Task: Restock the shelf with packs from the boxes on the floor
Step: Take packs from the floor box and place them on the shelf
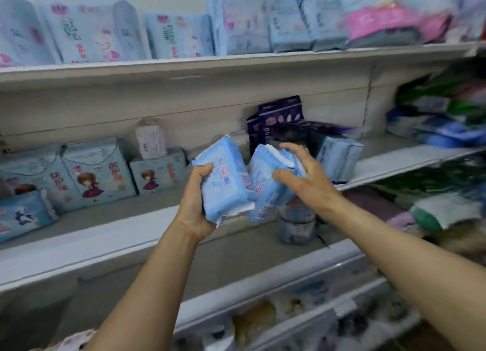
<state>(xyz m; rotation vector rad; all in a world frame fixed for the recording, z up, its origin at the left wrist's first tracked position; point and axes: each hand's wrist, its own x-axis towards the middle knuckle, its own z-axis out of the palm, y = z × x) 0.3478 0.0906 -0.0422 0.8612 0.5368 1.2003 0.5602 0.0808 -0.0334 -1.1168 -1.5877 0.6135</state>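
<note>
My left hand grips a light blue pack by its left edge and holds it upright in front of the middle shelf. Just right of it, a second light blue pack leans tilted, and my right hand holds it with fingers curled over its top and right side. Both packs hang just above the shelf's front edge. A third similar blue pack stands on the shelf behind my right hand. No boxes or floor are in view.
Dark purple packs stand at the shelf's back. Pale blue packs with a cartoon girl line the left side, a small white pack on top. The upper shelf holds more blue and pink packs. Green and blue packs fill the right.
</note>
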